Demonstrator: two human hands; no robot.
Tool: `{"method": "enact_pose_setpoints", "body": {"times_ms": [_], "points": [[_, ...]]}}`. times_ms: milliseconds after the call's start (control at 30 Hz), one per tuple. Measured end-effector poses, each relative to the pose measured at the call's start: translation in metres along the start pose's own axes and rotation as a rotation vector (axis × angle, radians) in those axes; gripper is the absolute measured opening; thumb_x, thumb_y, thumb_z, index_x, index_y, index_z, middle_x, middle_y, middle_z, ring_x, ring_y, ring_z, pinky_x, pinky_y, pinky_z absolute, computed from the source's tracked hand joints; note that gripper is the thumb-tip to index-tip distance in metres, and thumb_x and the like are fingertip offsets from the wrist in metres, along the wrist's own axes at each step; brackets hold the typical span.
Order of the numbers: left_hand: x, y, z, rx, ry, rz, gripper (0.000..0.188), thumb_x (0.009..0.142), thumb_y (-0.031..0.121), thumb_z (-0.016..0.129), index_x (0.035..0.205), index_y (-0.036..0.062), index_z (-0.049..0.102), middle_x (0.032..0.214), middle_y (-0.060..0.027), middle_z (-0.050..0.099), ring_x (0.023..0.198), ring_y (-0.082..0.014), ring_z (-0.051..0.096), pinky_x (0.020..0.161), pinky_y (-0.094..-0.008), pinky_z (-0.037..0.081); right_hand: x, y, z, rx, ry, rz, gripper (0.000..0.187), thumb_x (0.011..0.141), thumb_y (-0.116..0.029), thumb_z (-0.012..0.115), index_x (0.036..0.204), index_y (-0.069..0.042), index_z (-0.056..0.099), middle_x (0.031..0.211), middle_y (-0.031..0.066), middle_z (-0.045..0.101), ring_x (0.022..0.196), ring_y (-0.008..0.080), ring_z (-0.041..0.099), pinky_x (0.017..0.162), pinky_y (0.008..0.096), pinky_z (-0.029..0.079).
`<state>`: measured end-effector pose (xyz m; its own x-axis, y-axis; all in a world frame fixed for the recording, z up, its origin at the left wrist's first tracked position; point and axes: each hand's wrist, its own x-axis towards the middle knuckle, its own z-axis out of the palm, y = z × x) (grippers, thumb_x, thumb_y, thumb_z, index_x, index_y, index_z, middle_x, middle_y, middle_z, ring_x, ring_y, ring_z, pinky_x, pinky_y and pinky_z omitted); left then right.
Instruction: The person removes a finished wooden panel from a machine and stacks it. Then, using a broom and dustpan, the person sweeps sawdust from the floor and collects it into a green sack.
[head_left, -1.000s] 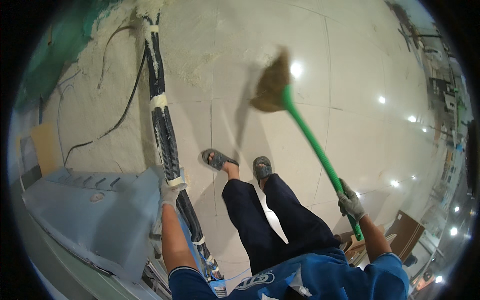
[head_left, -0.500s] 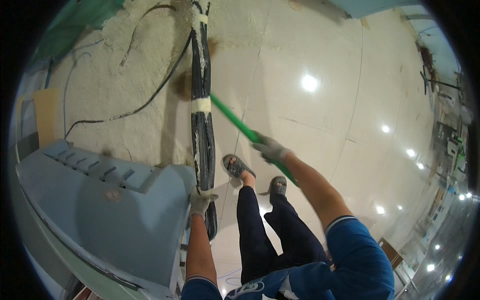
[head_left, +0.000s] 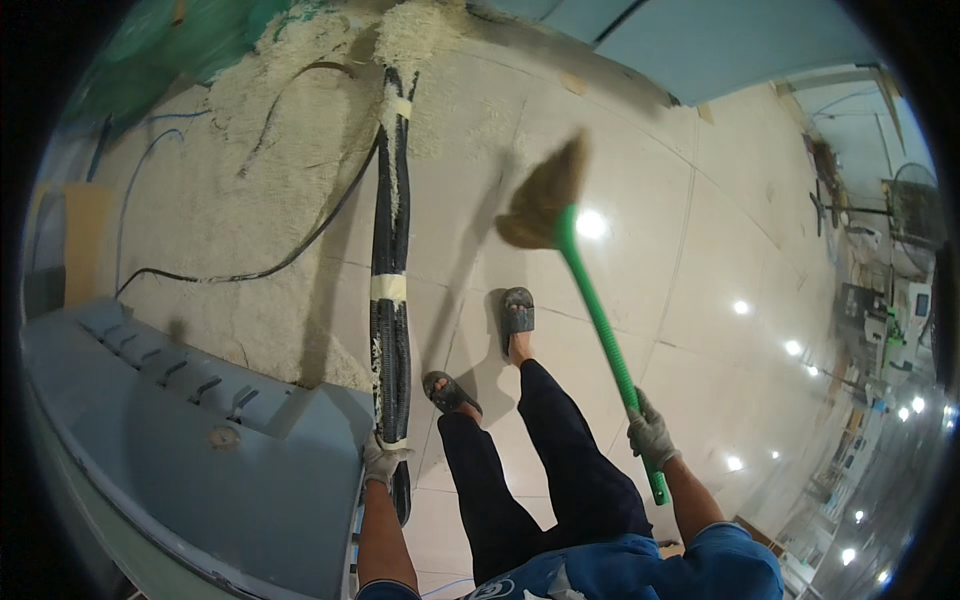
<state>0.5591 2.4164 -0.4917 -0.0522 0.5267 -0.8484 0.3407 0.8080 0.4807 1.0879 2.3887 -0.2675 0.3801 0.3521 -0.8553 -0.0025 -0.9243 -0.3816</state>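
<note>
While my right hand point(head_left: 652, 435) grips the green broom point(head_left: 596, 310) low on its ribbed handle, bristles raised over the far floor, I judge it light and stiff; my left hand point(head_left: 383, 465) clasps the black cable bundle point(head_left: 390, 250).

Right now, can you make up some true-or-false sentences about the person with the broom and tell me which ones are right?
1. The right hand grips a broom with a green handle. True.
2. The broom head presses flat on the floor by the feet. False: it is lifted, bristles up in the air ahead of the person.
3. The left hand rests at the lower end of a black hose bundle. True.
4. The person wears tall boots. False: they wear open sandals.
5. Pale sawdust lies spread on the floor left of the bundle. True.
</note>
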Motion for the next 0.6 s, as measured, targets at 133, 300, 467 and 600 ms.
{"method": "enact_pose_setpoints", "body": {"times_ms": [133, 300, 467, 600], "points": [[-0.012, 0.005, 0.000, -0.029, 0.081, 0.068, 0.081, 0.054, 0.002, 0.091, 0.122, 0.0012, 0.049, 0.111, -0.0076, 0.062, 0.099, -0.0216, 0.061, 0.085, -0.0355, 0.054, 0.102, -0.075, 0.024, 0.156, -0.094, -0.039, 0.056, 0.099, -0.033, 0.052, 0.149, -0.018, 0.032, 0.057, 0.0006, 0.046, 0.041, 0.0117, 0.046, 0.037, 0.0281, 0.041], [-0.030, 0.031, 0.004, 0.037, 0.121, -0.041, 0.078, 0.052, 0.001, 0.090, 0.120, 0.0029, 0.053, 0.111, -0.0075, 0.061, 0.098, -0.0218, 0.060, 0.084, -0.0348, 0.053, 0.216, -0.184, 0.107, -0.143, -0.431, -0.236, 0.053, 0.094, -0.033, 0.060, 0.139, -0.011, 0.045, 0.063, 0.0016, 0.052, 0.046, 0.0103, 0.050, 0.040, 0.0268, 0.043], [-0.032, 0.031, 0.005, 0.048, 0.191, -0.052, 0.076, 0.050, -0.002, 0.089, 0.118, 0.0026, 0.055, 0.110, -0.0075, 0.061, 0.099, -0.0214, 0.059, 0.085, -0.0350, 0.052, 0.209, -0.170, 0.142, -0.341, -0.413, -0.245, 0.055, 0.084, -0.032, 0.073, 0.130, -0.008, 0.053, 0.081, 0.0044, 0.065, 0.054, 0.0096, 0.055, 0.043, 0.0240, 0.044], [-0.026, 0.017, 0.003, 0.098, 0.191, -0.043, 0.085, 0.049, 0.003, 0.091, 0.124, 0.0014, 0.052, 0.117, -0.0103, 0.059, 0.106, -0.0250, 0.058, 0.092, -0.0368, 0.048, 0.210, -0.136, 0.168, -0.141, -0.574, -0.146, 0.051, 0.077, -0.025, 0.079, 0.118, -0.004, 0.056, 0.068, 0.0029, 0.058, 0.048, 0.0108, 0.052, 0.040, 0.0261, 0.042]]}}
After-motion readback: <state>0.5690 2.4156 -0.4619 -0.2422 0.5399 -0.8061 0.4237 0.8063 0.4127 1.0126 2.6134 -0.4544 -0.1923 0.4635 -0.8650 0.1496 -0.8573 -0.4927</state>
